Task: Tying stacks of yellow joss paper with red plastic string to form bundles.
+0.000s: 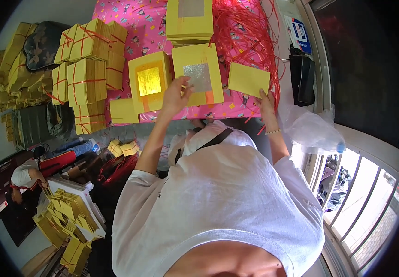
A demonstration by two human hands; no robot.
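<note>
Touching right hand (267,102), yellow paper (249,78); at left hand (176,95), silver square (200,76).

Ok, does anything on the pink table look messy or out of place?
Yes, the red strips lie in a loose tangle on the right of the table, untidy beside the neater yellow paper stack.

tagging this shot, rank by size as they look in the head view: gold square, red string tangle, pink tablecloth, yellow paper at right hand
Pink tablecloth
Red string tangle
Yellow paper
Gold square
</note>
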